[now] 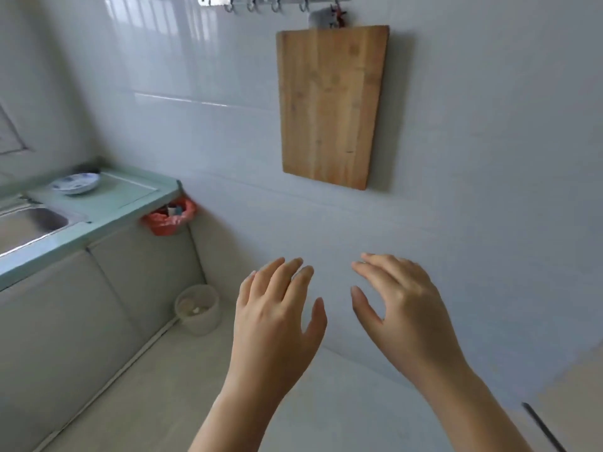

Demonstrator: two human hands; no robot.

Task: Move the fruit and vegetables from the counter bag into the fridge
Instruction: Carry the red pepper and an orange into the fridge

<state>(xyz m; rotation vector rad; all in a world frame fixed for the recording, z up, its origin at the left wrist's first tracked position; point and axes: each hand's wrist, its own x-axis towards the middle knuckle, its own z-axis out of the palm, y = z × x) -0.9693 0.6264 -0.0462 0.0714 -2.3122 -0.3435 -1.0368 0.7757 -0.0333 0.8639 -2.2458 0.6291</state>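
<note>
My left hand (277, 318) and my right hand (401, 308) are held out side by side in front of a white tiled wall, backs up, fingers spread, nothing in either. The pale green counter (107, 203) lies at the left. A red plastic bag (169, 216) with a few items inside hangs at the counter's right end. No fruit, vegetables or fridge show in this view.
A wooden cutting board (331, 106) hangs on the wall from a hook rail (274, 0). A blue-patterned bowl (76, 182) sits on the counter beside a steel sink (26, 223). A white bin (197, 309) stands on the floor by the cabinets (81, 308).
</note>
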